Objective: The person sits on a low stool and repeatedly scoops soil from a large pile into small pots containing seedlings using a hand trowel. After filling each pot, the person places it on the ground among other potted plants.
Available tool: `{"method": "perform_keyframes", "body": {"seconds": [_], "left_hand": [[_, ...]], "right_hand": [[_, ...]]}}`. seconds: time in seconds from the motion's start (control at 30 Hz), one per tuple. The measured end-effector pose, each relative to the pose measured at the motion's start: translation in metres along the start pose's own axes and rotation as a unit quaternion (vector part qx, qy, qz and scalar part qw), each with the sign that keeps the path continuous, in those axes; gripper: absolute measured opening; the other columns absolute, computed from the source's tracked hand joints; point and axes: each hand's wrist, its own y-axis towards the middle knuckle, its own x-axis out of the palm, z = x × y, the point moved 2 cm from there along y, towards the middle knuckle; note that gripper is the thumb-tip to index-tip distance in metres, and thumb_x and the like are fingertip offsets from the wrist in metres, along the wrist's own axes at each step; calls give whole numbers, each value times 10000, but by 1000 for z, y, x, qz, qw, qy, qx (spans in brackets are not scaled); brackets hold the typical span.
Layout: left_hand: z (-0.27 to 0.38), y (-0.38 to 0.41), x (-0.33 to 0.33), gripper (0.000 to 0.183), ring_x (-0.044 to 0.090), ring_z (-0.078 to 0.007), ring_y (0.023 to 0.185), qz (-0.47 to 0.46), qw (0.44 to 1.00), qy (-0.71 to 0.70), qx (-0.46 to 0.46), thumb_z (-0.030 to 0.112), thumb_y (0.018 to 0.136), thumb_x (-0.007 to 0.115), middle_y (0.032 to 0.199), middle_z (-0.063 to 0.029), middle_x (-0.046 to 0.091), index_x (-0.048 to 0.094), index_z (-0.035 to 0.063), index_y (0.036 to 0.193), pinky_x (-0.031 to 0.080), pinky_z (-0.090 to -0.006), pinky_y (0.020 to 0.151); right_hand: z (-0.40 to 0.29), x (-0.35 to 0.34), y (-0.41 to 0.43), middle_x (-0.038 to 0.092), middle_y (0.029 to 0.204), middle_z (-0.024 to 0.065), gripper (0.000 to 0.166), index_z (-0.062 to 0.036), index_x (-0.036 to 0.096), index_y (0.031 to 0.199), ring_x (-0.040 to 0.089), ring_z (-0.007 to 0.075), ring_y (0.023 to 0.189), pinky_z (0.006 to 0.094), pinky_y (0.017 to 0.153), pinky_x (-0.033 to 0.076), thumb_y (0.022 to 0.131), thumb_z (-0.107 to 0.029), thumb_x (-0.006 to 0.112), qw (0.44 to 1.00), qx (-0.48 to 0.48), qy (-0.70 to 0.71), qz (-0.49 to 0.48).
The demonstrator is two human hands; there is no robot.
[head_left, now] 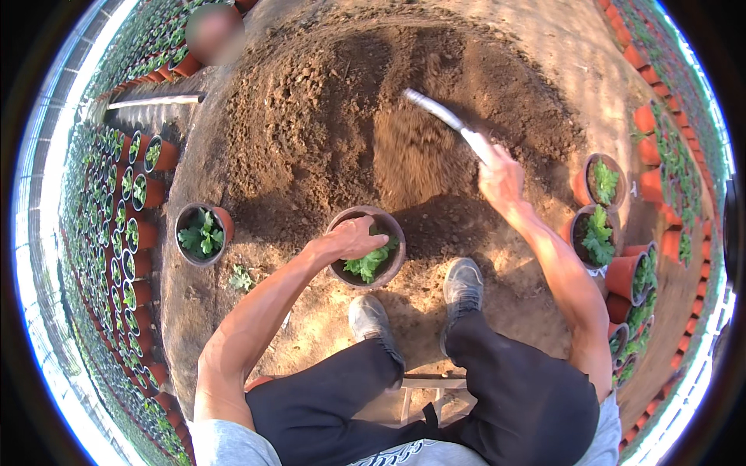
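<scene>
Between my feet and the soil heap stands a round plastic pot (397, 265) with a leafy green plant (368, 266) in it. My left hand (354, 237) reaches over its far left rim, with fingers inside beside the leaves. Whether it grips the plant or rests on the soil is hidden. My right hand (502, 177) is closed around the end of a pale, slightly curved hand tool (436, 110). The tool is blurred and points up and left over the heap of loose brown soil (303, 116). Soil below it is blurred too.
A potted plant (201, 235) stands at left, near a loose leafy cutting (240, 278). More potted plants (597, 236) line the right. Rows of small pots (140, 233) fill the left side. Beneath me is a low stool (434, 384). A blurred round patch (215, 35) is at upper left.
</scene>
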Motion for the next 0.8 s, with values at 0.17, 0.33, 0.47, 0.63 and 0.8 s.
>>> {"method": "perform_keyframes", "body": {"seconds": [0.17, 0.33, 0.47, 0.63, 0.8], "left_hand": [[-6, -6, -8, 827, 546, -410, 1231, 23, 999, -25, -12, 512, 879, 557, 1349, -326, 521, 417, -117, 1397, 437, -482, 1063], [-8, -3, -4, 863, 522, -425, 1253, 4, 999, -40, -14, 520, 855, 586, 1377, -329, 494, 403, -110, 1415, 438, -508, 1056], [-2, 15, -5, 868, 508, -429, 1267, -52, 998, 22, -32, 515, 852, 588, 1401, -334, 466, 392, -106, 1425, 436, -522, 1055], [3, 12, -6, 895, 440, -442, 1335, -128, 988, 30, -87, 523, 853, 586, 1451, -347, 397, 351, -102, 1449, 381, -525, 1111], [8, 7, -4, 904, 409, -432, 1365, -118, 987, 72, -76, 539, 869, 582, 1482, -330, 364, 328, -97, 1460, 354, -512, 1135]], "right_hand": [[9, -63, 49, 648, 890, 114, 515, -43, 528, 1387, 555, 147, 551, 273, 451, 484, 883, -105, 615, 978, 160, 77, 114], [49, -38, 60, 596, 733, 81, 403, -33, 574, 1282, 522, 136, 526, 276, 392, 423, 887, 22, 516, 977, 181, 32, 110], [27, -4, 21, 618, 850, 145, 559, -25, 462, 1423, 525, 136, 538, 246, 373, 406, 874, 25, 560, 975, 213, 37, 56], [-4, -1, -22, 615, 838, 108, 570, -64, 464, 1433, 561, 199, 598, 344, 519, 492, 885, -33, 618, 996, 80, -24, 13], [-3, -19, -101, 575, 775, 22, 551, -38, 465, 1431, 487, 89, 539, 238, 440, 411, 901, -116, 596, 922, 190, 331, -69]]}}
